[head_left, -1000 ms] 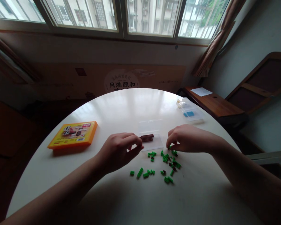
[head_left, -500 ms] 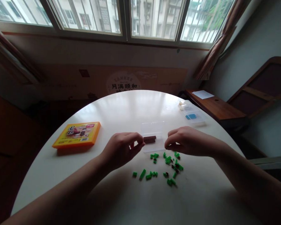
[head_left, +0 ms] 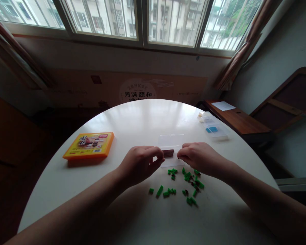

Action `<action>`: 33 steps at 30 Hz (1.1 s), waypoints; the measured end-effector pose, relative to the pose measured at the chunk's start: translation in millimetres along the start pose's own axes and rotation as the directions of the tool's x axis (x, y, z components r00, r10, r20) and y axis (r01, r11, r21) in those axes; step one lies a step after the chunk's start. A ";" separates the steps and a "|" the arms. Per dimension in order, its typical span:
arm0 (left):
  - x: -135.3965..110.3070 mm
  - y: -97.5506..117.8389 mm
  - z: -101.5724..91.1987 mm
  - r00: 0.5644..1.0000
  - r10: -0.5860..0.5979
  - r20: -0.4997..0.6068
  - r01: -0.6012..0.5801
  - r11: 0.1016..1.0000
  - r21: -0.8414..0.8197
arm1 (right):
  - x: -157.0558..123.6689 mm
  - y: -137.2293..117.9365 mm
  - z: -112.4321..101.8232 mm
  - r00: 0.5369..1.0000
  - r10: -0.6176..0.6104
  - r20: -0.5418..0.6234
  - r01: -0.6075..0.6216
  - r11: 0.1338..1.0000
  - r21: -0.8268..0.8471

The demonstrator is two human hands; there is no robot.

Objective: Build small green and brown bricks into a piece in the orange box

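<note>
A small dark brown brick strip (head_left: 168,153) lies on a clear plastic lid (head_left: 170,143) in the middle of the round white table (head_left: 132,119). My left hand (head_left: 140,164) is curled, thumb and fingers pinched at the strip's left end. My right hand (head_left: 197,157) is closed in a pinch at the strip's right end; anything small in its fingertips is hidden. Several green bricks (head_left: 185,180) lie scattered just in front of both hands.
An orange box (head_left: 90,145) sits on the table's left side. Clear plastic containers (head_left: 213,130) with a blue piece stand at the far right edge. A wooden side table with a paper (head_left: 223,105) is beyond. Windows run along the back wall.
My right hand has risen from the green bricks and moved left to the brown strip's right end. My left hand stays pinched at its left end. The view has shifted slightly.
</note>
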State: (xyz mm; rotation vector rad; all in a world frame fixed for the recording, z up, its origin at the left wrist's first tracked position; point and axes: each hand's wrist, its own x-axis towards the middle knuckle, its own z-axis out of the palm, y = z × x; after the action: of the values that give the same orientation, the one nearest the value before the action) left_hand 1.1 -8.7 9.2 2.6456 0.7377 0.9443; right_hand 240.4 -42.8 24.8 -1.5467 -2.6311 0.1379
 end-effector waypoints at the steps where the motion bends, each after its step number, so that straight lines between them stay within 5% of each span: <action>1: -0.1 0.1 -0.1 1.000 0.006 0.004 -0.006 1.000 -0.004 | 1.0 -1.5 -0.1 1.000 0.013 0.009 -0.013 1.000 -0.003; 10: -1.0 -0.1 -1.2 1.000 0.013 0.015 -0.013 1.000 -0.022 | -3.3 -2.0 -4.5 0.987 0.131 -0.093 -0.127 0.991 0.052; 33: -0.5 -2.0 0.3 0.999 0.036 0.023 -0.035 0.999 -0.029 | 5.6 -6.3 -5.2 0.968 0.225 0.108 -0.230 0.973 0.036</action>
State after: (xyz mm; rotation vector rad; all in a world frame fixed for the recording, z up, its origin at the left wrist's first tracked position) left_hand 0.1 -7.3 7.9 2.6488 0.6687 0.9240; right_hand 232.9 -40.8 30.8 -1.8687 -2.4939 0.3023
